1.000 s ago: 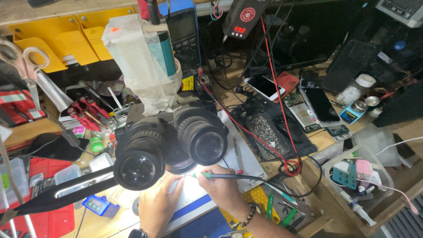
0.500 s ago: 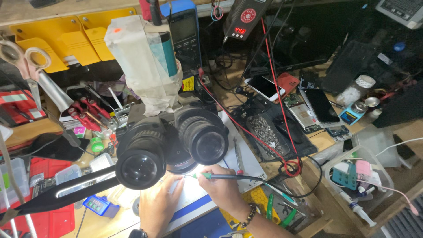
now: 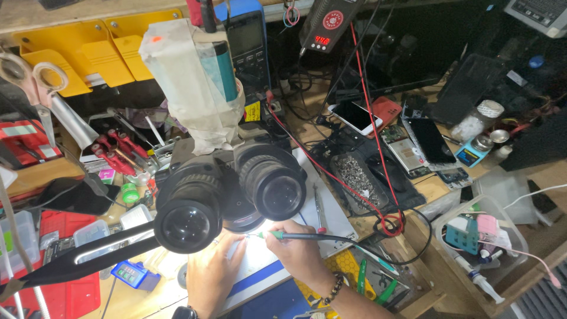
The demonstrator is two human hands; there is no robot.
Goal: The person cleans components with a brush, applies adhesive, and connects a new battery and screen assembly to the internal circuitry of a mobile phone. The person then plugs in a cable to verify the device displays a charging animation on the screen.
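Head view of a crowded repair bench. A stereo microscope with two black eyepieces fills the centre and hides most of the brightly lit work area beneath it; what lies under the lenses cannot be made out against the glare. The right hand is clenched around a soldering iron with a green collar, held pen-fashion, its thin tip pointing left into the lit patch just under the right eyepiece; its black cable trails off to the right. The left hand rests on the white mat, fingers reaching toward the lit spot; the eyepiece covers the fingertips, so whether they pinch anything cannot be told. A beaded bracelet sits on the right wrist, and the picture's lower edge cuts off both forearms. Behind lie a smartphone, a bare circuit board, red-handled tools and yellow bins.
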